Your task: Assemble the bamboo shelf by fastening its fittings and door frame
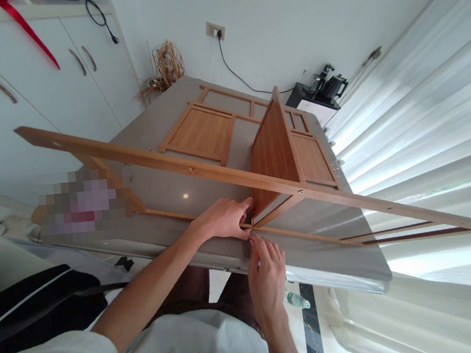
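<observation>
A wooden frame [168, 160] stands on edge along the near side of the table, its long upper rail slanting across the view. A wooden panel [274, 151] joins it at a right angle and stands upright. My left hand [225, 218] is closed around the lower rail [298, 234] by the panel's bottom corner. Just below that joint, my right hand [268, 264] is in a pinch at the rail's outer side. Whatever lies between its fingertips is too small to name. A screw head [301, 191] shows on the upper rail above.
On the grey-covered table [220, 186] lie another wooden panel [199, 133] and a flat wooden frame [250, 115]. A black kettle [334, 86] stands on a cabinet behind. White curtains [432, 121] hang at right. A bottle [296, 299] lies on the floor. Pixelation covers the frame's left end.
</observation>
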Action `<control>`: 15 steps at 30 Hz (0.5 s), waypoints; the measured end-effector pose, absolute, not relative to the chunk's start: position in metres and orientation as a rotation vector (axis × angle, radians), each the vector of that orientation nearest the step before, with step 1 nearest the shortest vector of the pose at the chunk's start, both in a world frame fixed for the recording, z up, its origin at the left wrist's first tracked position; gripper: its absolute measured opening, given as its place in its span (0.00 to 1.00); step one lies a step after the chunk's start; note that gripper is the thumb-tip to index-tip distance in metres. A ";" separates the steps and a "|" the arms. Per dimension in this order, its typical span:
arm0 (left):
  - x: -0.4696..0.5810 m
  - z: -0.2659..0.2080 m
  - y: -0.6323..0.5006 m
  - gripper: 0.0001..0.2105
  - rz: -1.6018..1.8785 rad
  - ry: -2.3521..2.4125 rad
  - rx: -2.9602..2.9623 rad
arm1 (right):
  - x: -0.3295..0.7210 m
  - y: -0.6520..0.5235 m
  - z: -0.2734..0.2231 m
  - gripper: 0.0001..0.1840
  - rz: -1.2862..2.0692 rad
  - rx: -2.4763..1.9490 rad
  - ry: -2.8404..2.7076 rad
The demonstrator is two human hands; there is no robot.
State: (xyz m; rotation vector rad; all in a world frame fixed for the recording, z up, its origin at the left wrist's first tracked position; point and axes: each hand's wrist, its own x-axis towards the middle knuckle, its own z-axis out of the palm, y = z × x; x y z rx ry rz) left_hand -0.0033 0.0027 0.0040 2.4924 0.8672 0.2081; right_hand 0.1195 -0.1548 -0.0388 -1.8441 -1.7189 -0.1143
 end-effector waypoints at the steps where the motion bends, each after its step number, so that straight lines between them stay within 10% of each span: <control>1: -0.003 0.004 0.003 0.18 0.209 0.868 2.493 | 0.120 -0.155 -0.039 0.12 -0.112 -1.847 -1.718; 15: -0.002 0.001 0.003 0.19 0.219 0.878 2.503 | 0.122 -0.157 -0.042 0.14 -0.027 -1.841 -1.563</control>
